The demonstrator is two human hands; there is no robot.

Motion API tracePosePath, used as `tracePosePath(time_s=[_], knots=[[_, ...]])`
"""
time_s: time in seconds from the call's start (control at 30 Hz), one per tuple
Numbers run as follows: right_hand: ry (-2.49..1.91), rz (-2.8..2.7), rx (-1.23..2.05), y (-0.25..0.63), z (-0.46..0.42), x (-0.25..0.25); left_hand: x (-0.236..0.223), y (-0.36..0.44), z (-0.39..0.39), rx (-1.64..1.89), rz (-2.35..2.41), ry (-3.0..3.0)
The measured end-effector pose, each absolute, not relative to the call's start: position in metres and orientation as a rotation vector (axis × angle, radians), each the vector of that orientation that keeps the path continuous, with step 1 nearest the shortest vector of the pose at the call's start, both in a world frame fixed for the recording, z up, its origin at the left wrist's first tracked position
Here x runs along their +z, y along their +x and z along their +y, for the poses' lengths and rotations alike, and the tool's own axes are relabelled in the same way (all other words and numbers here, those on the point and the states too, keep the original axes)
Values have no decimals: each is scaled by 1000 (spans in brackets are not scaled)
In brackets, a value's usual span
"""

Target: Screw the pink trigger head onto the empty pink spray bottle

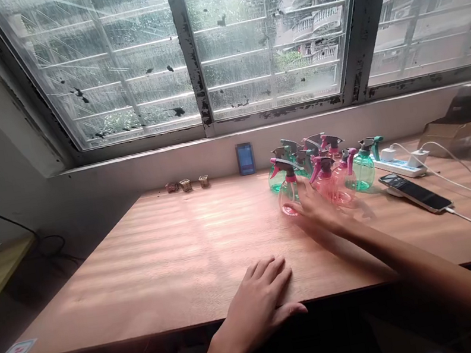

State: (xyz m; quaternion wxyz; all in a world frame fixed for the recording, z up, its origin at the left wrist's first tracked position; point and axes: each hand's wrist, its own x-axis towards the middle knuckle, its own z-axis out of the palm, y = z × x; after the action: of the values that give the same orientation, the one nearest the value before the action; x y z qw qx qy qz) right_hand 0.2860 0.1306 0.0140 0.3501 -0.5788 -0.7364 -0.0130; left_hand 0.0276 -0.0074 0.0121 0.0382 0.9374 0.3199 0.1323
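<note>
My left hand (264, 292) lies palm down at the table's front edge, its fingers stretched out on the wood and nothing in it. Reaching across from the right, my right hand (312, 203) is closed around a clear pink spray bottle (289, 193) with a pink and black trigger head. That bottle stands upright at the front left of a cluster of several spray bottles. Close behind my right hand are another pink spray bottle (326, 185) and a green spray bottle (363, 172). My fingers partly hide the held bottle's right side.
Three small brown objects (186, 185) sit at the table's back left. A blue-screened device (246, 159) leans on the wall. Right of the bottles are a white power strip (398, 164), a phone (416, 192) with a white cable, and an open cardboard box (458, 130).
</note>
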Motion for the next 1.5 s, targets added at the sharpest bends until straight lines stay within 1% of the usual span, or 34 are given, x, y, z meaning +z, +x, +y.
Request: tracePosePath(time_s=[0.23,0.53,0.63,0.73,0.87,0.97,1.17,1.33,1.5], knots=[[-1542,-1904,-58,282,149,8,10,28,-7,426,983,2885],[-1643,-1876,-3,274,154,0,11,29,-6,407,1004,2878],[-1684,-1850,35,269,141,1,11,28,-9,447,1025,2836],[-1681,-1875,62,270,110,-1,10,24,-7,490,1089,2765],[-1552,-2057,103,283,58,-17,5,7,5,448,1181,2751],[-1602,-2054,133,296,33,-32,0,-11,18,397,1287,2741],[-1602,-2103,105,309,26,-36,-9,-28,32,433,1478,2696],[-1623,-2197,180,308,26,-32,-10,-28,32,441,1451,2718],[-1615,-2224,183,308,27,-34,-8,-29,31,433,1440,2723]])
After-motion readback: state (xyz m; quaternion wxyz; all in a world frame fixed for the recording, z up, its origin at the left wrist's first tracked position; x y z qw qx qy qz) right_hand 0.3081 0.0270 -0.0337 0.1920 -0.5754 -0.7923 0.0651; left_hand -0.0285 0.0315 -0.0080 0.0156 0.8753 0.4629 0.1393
